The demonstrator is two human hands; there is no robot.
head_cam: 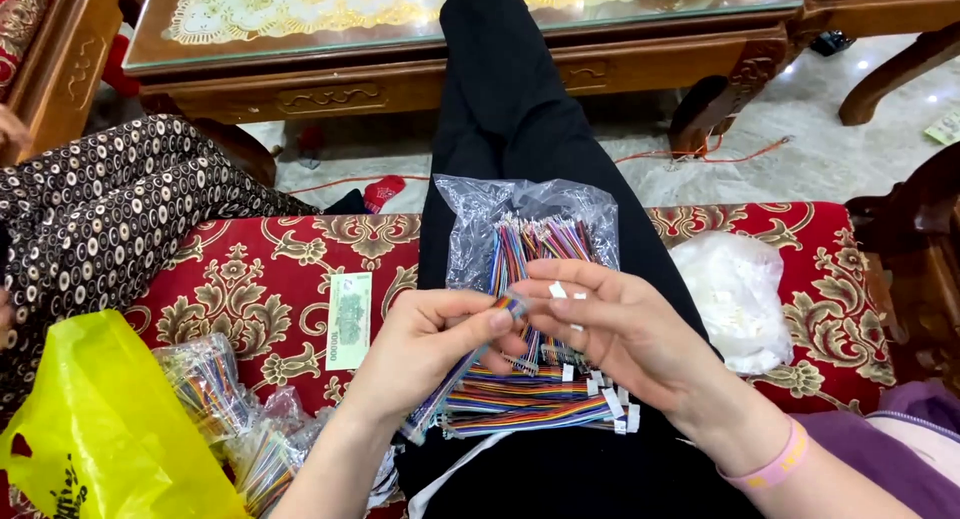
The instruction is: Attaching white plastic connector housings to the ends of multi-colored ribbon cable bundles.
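Left hand (425, 344): grip closed, thumb and fingers pinched on one rainbow ribbon cable (462, 371), held above the lap.
Right hand (625, 329): fingers curled in to meet the left; tips touch a small white connector (557, 290); pink wristband (775, 466) at the wrist.
Lap: loose cable pile (540, 399) beneath both hands; clear bag of cables (530, 229) just beyond it.
Red patterned cushion (260, 279): banknote (349, 320) left of the lap; white plastic bag (735, 294) toward its right edge; yellow bag (95, 429) and bundled cables (225, 409) at its near left corner.
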